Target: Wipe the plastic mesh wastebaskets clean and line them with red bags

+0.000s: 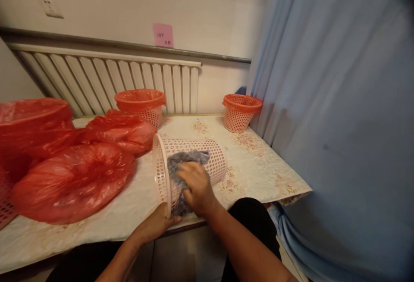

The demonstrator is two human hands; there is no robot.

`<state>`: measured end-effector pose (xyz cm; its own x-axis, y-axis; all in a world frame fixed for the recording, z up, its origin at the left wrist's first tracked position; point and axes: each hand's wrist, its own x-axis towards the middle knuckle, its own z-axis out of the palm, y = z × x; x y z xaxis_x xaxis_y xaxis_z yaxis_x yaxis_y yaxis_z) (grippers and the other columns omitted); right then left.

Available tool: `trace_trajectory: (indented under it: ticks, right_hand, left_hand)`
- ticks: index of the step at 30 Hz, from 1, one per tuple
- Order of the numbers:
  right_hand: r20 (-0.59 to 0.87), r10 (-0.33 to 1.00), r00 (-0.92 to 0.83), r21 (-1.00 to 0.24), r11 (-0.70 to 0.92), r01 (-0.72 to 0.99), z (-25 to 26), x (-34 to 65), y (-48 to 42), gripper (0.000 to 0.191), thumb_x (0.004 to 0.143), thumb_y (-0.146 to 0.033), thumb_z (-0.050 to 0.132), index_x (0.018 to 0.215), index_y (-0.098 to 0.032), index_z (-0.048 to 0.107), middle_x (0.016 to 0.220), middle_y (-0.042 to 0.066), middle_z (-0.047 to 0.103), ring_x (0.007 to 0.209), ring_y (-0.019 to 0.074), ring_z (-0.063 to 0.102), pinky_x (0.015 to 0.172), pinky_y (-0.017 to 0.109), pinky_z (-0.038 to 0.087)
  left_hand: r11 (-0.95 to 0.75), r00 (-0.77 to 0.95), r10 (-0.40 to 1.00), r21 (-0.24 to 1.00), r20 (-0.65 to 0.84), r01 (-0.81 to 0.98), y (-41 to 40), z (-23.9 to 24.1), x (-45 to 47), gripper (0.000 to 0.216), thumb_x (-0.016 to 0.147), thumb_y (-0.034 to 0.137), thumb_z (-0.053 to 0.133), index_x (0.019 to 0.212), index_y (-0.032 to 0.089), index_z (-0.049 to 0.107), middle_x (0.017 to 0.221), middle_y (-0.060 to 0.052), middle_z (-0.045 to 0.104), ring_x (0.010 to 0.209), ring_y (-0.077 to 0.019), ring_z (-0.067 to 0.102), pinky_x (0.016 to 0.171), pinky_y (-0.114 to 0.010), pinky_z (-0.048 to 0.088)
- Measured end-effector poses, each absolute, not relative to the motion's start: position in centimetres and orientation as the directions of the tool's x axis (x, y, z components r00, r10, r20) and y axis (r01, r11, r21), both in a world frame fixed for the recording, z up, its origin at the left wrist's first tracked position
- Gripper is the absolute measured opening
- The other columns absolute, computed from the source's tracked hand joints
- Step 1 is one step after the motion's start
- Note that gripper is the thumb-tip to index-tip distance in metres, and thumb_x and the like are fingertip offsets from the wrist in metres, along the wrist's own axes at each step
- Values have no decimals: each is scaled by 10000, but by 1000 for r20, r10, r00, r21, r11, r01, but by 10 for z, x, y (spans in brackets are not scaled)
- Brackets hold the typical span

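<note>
A pale pink plastic wastebasket (216, 150) with a lattice wall lies on its side on the table, its open mouth towards the left. My left hand (158, 221) grips the near, lower part of its rim, thumb and fingers on either side. Pressed against the basket's outer wall is a grey cloth (181, 159), bunched under my right hand (197, 187). The fingers of that hand are curled over the cloth and slightly blurred. Part of the cloth hangs below the hand towards the table edge.
Filled red plastic bags (77, 183) crowd the left of the table (252, 178), beside a red-lined basket (35, 114). Two more lined baskets stand at the back, one left (140, 101) and one right (241, 114). A radiator (129, 77) lines the wall; a blue curtain (339, 122) hangs right.
</note>
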<state>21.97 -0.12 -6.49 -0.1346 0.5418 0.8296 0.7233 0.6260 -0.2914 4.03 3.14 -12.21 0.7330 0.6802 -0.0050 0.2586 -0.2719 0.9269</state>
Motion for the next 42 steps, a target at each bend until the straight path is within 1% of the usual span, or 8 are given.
trace_trajectory:
  ticks: [6,11,16,20,24,28,37,42]
  right_hand:
    - [836,528,-148,-253,611,750,-69,214,1,485,724,-118,463,1187,-167,597,1280,89,609,1179,258,504,976,452,426]
    - [811,561,165,-440,400,804,-81,282,30,466,732,-60,448,1140,-169,645,1193,99,651,1142,242,534,1018,443,430]
    - [729,551,406,-587,199,784,-96,329,38,401,745,-88,465,1077,-130,685,1065,132,690,1043,250,592,966,433,479]
    - [747,572,338,-544,233,806,-101,321,32,430,742,-68,465,1111,-138,674,1123,119,674,1091,239,561,1004,418,458]
    - [769,584,259,-493,284,823,-103,300,25,471,732,-39,461,1142,-165,655,1175,100,652,1131,234,527,1028,428,436]
    - [787,589,183,-465,371,804,-106,283,14,503,726,-10,445,1162,-173,636,1213,96,633,1162,230,507,1035,431,430]
    - [770,635,65,-412,417,810,-93,261,-22,435,793,-37,483,1171,-202,620,1239,58,630,1157,229,497,1019,428,420]
    - [743,670,6,-361,393,846,-76,255,-24,439,779,-59,516,1173,-216,629,1229,48,641,1151,232,513,1006,417,415]
  left_hand:
    - [-293,713,701,901,-25,319,31,-127,34,524,821,442,604,1290,209,591,1376,-49,575,1292,-329,461,1154,-474,274]
    - [-291,742,667,893,-68,344,37,-140,25,548,841,445,585,1347,238,551,1428,-40,526,1361,-308,399,1189,-468,198]
    - [-248,723,683,900,-99,357,41,-139,9,548,752,470,674,1253,252,635,1327,-51,618,1328,-335,442,1172,-506,223]
    - [-116,623,778,954,-85,275,35,-110,6,503,671,494,732,1075,195,715,1089,-85,734,1124,-352,610,1047,-487,427]
    - [-79,325,946,974,5,214,27,-74,16,461,718,578,667,916,162,699,798,-78,745,912,-320,681,812,-406,561]
    - [-148,160,980,974,121,170,30,-59,23,519,776,626,581,992,160,653,852,-62,739,895,-281,683,810,-369,556]
    - [-59,165,986,962,15,266,47,-51,-15,488,735,628,607,865,160,659,737,-69,724,719,-279,687,631,-352,566]
    - [-112,232,972,957,49,268,61,-48,-33,531,679,671,639,811,158,673,715,-68,720,692,-275,682,606,-358,574]
